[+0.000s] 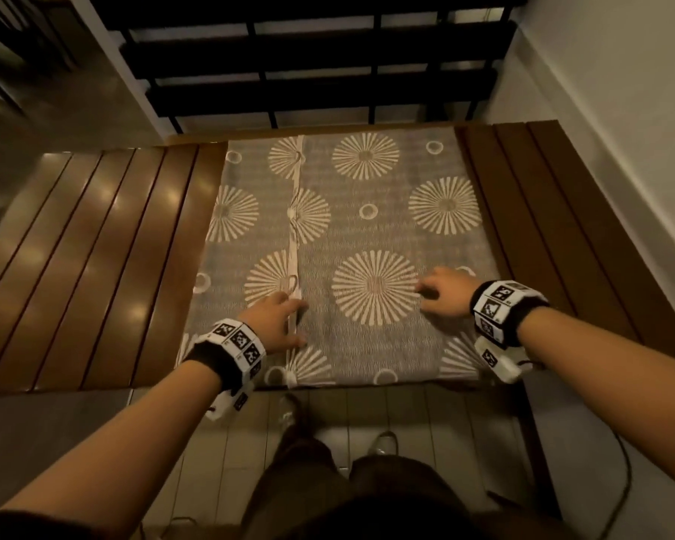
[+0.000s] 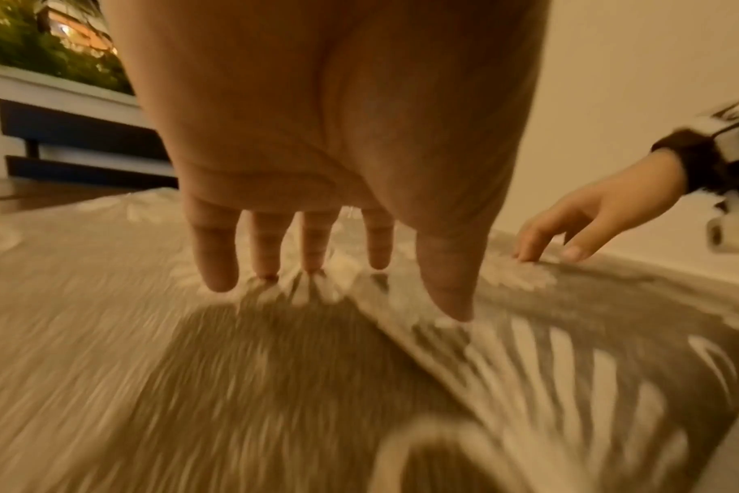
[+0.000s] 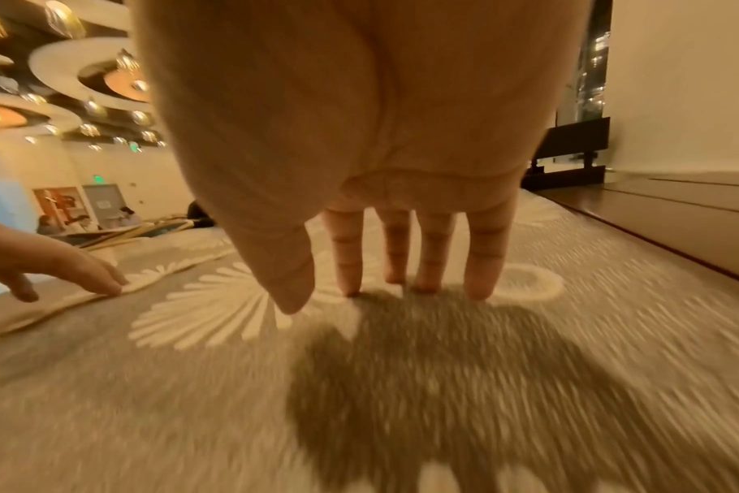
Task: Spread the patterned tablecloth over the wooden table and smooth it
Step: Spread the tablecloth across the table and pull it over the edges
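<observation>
The grey tablecloth (image 1: 351,228) with pale sunburst and ring patterns lies folded over the middle of the wooden slatted table (image 1: 94,247). A pale hem strip (image 1: 295,228) runs from the far edge to the near edge, marking the edge of an upper flap. My left hand (image 1: 285,321) rests on that hem near the front, fingers straight; in the left wrist view the left hand (image 2: 313,240) has its fingertips on the cloth and the thumb on the flap's edge. My right hand (image 1: 435,294) lies flat on a large sunburst, and the right hand (image 3: 350,267) shows straight fingers touching the fabric.
Bare wood slats show left of the cloth and to its right (image 1: 562,228). Black stair treads (image 1: 308,60) rise behind the table, and a white wall (image 1: 620,111) borders the right side. My legs and shoes (image 1: 382,442) stand on tiled floor; a cable (image 1: 624,461) trails at right.
</observation>
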